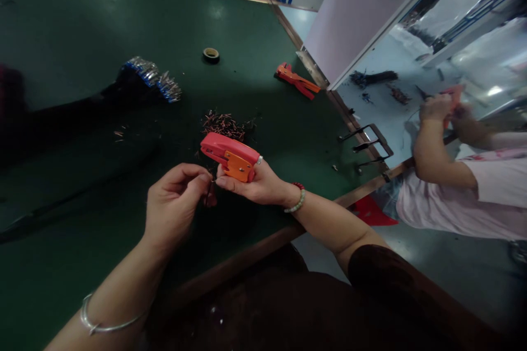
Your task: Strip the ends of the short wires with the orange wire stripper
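My left hand is closed in a pinch on a thin dark wire, near the tips of my right hand. A red and orange hand tool lies in my right hand, whose fingers are wrapped round it. Just beyond the tool is a heap of short copper-coloured and dark scraps. To the left lies a thick black bundle of wires with blue and silver ends.
A tape roll and red-orange pliers lie farther back on the green table. A black metal frame stands at the right edge. At far right a person works at another table holding an orange tool.
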